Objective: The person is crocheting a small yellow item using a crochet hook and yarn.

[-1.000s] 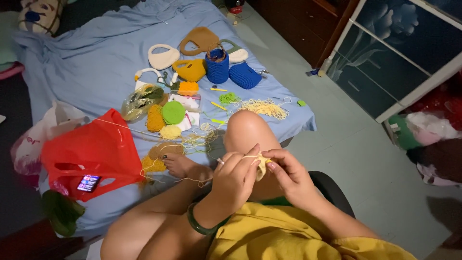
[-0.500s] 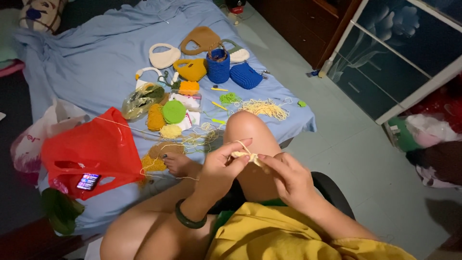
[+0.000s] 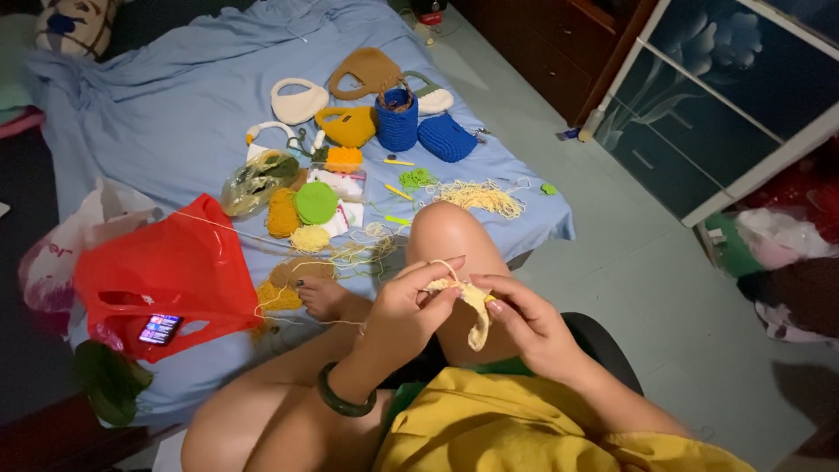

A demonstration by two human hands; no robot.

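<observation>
My left hand (image 3: 406,313) and my right hand (image 3: 524,319) meet over my raised knee (image 3: 450,232), both pinching a small pale yellow crocheted piece (image 3: 474,310). A thin yellow yarn strand (image 3: 262,240) runs from the piece leftward across the blue sheet toward the red plastic bag (image 3: 170,271). A dark green bangle (image 3: 341,402) sits on my left wrist. I cannot make out a hook in either hand. My foot (image 3: 323,297) rests on the bed among loose yarn.
On the blue bedsheet (image 3: 175,114) lie several crocheted bags: white (image 3: 299,100), brown (image 3: 367,72), mustard (image 3: 347,125), blue (image 3: 396,120). Yarn balls (image 3: 315,203), a loose yarn heap (image 3: 481,197) and a phone (image 3: 159,329) lie near. A glass-front cabinet (image 3: 734,96) stands right.
My hands shifted slightly right and lower on the knee, still working the yellow piece; the left fingers have pulled the strand up. The bed's things stay put.
</observation>
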